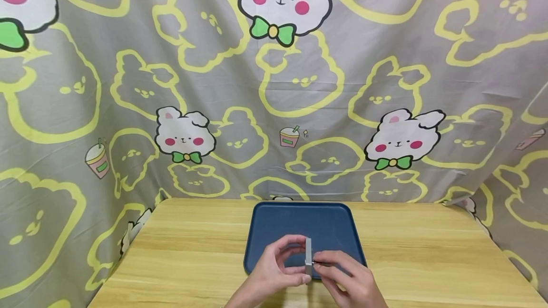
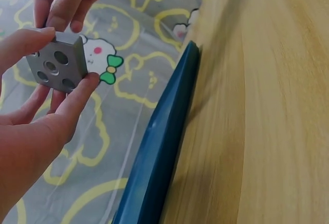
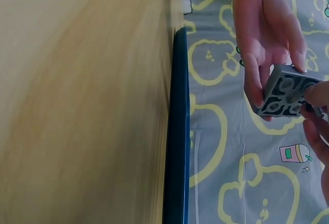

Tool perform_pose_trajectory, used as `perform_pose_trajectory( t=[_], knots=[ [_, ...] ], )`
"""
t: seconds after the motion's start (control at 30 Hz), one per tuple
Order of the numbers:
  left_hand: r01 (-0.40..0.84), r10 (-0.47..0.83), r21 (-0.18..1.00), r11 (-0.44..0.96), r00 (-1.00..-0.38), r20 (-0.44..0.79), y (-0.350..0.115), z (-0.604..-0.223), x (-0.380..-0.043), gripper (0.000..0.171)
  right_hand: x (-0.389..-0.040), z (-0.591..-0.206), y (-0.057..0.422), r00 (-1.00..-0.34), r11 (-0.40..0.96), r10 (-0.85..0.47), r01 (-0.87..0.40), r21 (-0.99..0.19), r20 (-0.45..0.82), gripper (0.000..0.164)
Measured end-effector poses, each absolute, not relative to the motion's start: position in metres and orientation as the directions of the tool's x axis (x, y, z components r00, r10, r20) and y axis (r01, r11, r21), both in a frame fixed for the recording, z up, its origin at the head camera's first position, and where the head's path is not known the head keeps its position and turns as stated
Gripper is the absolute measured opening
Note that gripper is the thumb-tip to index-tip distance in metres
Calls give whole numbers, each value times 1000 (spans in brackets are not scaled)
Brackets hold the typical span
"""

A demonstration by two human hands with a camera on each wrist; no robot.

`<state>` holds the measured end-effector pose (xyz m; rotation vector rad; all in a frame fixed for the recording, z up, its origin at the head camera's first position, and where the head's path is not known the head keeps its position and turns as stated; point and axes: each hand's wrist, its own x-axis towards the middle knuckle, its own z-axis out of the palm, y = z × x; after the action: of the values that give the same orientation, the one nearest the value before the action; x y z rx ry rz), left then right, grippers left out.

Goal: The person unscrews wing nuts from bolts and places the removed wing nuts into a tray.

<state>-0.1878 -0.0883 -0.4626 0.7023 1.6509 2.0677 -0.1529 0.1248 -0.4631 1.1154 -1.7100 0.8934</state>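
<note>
Over the near part of the blue tray, my left hand [image 1: 274,267] holds a grey square block [image 1: 308,256] upright by its edges, thumb below and fingers above. In the left wrist view, the face of the block [image 2: 57,62] turned to that side has several round holes. The other face, in the right wrist view, shows the block [image 3: 288,93] with recesses and round bosses. My right hand [image 1: 352,275] pinches a small, thin dark piece [image 1: 324,264] against this recessed face. Its exact kind is hidden by the fingers.
The dark blue tray [image 1: 301,217] with a raised rim lies on a wooden table [image 1: 192,246]. Behind and on both sides hangs a grey cloth [image 1: 265,165] printed with yellow outlines and white rabbits.
</note>
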Motion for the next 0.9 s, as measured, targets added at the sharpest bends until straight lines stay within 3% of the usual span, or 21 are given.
perform_pose_trajectory(
  t=[0.17,0.37,0.47,0.57,0.63,0.73,0.8,0.9],
  knots=[
    [-26,602,970,-243,-788,129,-88,-462,-188,62,-152,-459,123,-153,360,-315,-932,-31,937,19],
    [-20,595,969,-245,-792,134,-89,-463,-188,63,-151,-462,124,-226,331,-295,-936,-123,928,16],
    [4,582,969,-249,-799,152,-90,-464,-189,62,-148,-463,125,-353,277,-241,-918,-285,904,11],
    [24,570,968,-251,-804,168,-91,-465,-189,62,-142,-460,126,-554,246,-165,-824,-510,816,27],
    [39,567,967,-251,-804,180,-91,-465,-190,63,-137,-456,126,-717,228,-106,-692,-685,689,31],
    [76,567,968,-238,-798,202,-91,-464,-189,64,-136,-450,126,-927,135,-29,-373,-918,373,19],
    [106,570,969,-225,-792,219,-91,-464,-189,65,-139,-448,128,-984,69,-30,-178,-982,176,20],
    [149,572,967,-207,-783,243,-90,-464,-188,65,-145,-448,134,-991,-10,-130,25,-1000,-23,34]
  ],
)
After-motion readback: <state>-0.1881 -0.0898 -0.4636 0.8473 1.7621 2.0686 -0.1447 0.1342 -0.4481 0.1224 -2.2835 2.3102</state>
